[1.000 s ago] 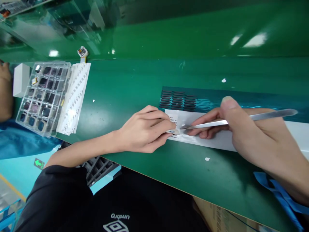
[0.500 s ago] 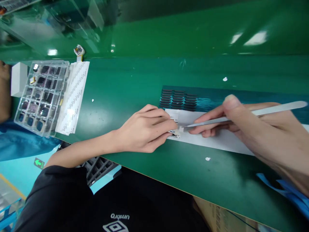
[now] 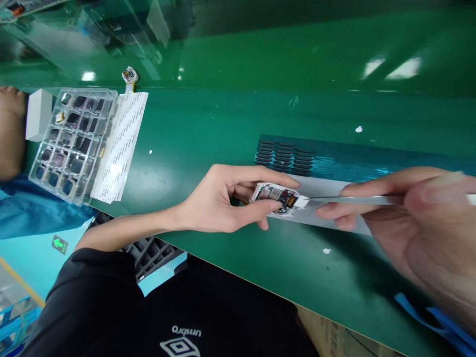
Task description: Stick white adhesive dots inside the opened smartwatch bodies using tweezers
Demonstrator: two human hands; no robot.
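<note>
Left hand [image 3: 219, 201], seen from the head camera, is closed around a small circuit module [image 3: 275, 196], which is pinched between the thumb below and the index finger above, just off the green table [image 3: 208, 129]. The module's board face is turned up and juts from the fingertips toward the right. Right hand [image 3: 416, 223] is clenched on metal tweezers [image 3: 353, 200], whose tips meet a small white label [image 3: 302, 202] at the module's right edge. A white backing sheet [image 3: 327, 191] lies on the table directly under both hands, with a teal sheet of dark strips [image 3: 286, 153] just beyond it. Well apart at the far left, a clear compartment tray [image 3: 70, 144] is set beside a white label sheet [image 3: 121, 146] and a white box [image 3: 37, 116].
</note>
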